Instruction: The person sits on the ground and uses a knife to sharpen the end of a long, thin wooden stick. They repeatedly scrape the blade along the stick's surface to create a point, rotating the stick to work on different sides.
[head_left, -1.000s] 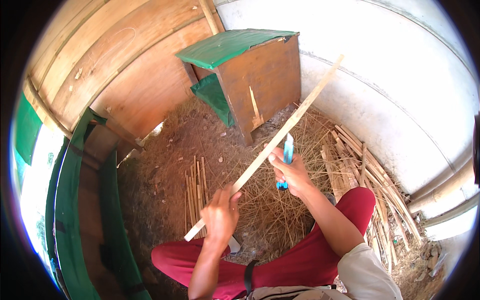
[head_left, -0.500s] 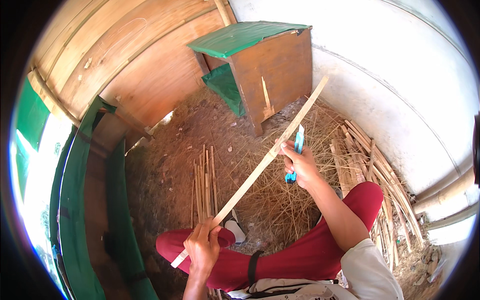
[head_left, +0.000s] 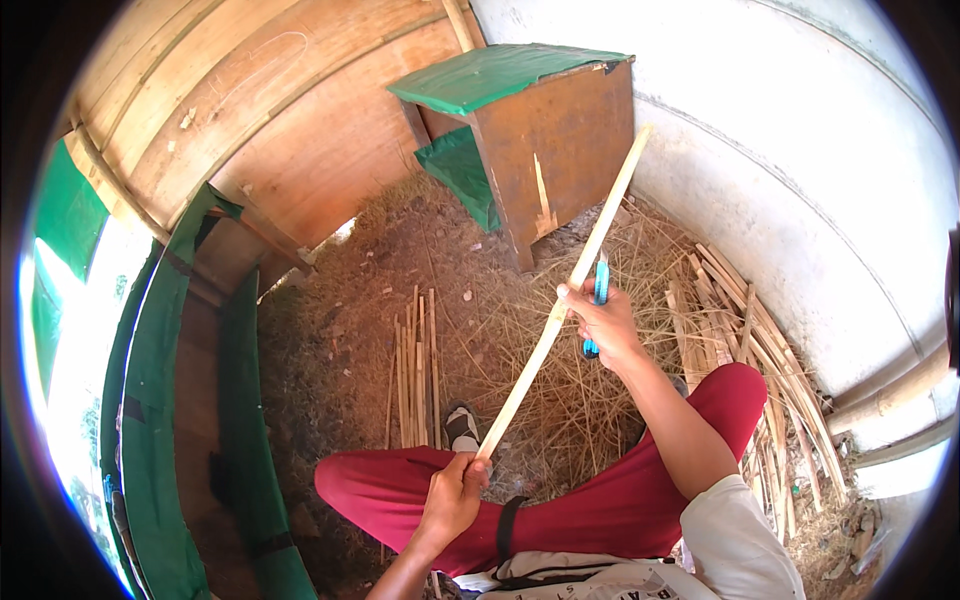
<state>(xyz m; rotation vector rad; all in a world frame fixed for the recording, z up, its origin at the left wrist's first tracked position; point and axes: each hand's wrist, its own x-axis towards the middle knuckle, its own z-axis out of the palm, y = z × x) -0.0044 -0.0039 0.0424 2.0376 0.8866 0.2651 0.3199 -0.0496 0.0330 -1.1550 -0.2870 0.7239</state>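
A long, pale bamboo strip slants up and away from my lap toward the far right. Its near end is wrapped by the fingers of my left hand, above my left thigh. About midway along, my right hand pinches the strip between thumb and fingers. That same hand also holds a blue utility knife, its blade end pointing up, beside the strip. The knife's middle is partly hidden by my fingers.
Several thin strips lie on the dirt floor beyond my left knee. More bamboo pieces are stacked along the white wall at right, beside loose shavings. A wooden cabinet with a green top stands ahead; green-covered shelving is at left.
The strip has swung steeper and its near end has come right, toward my middle, with my left hand. My right hand has barely shifted, still keeping the knife.
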